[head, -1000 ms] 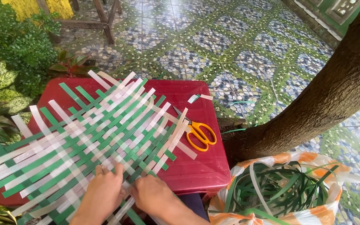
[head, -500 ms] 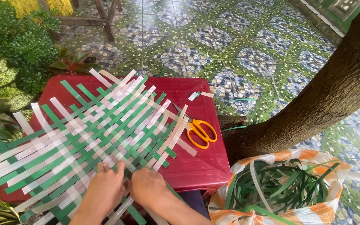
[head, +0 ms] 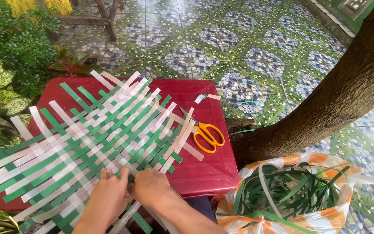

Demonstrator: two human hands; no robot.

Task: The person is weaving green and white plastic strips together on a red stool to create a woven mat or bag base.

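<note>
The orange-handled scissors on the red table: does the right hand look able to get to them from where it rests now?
Probably yes. The scissors lie uncovered on the red table, beyond the right hand, which rests on the woven mat; only bare tabletop and loose strip ends lie between.

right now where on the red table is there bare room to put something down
Bare red shows on the table below the scissors, toward the near right corner, and along the far edge past the mat. The mat crowds the left and middle; both hands press its near edge.

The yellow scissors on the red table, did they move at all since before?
No. The yellow scissors lie at the same spot on the red table, same way round, beside the woven mat's right edge.
</note>
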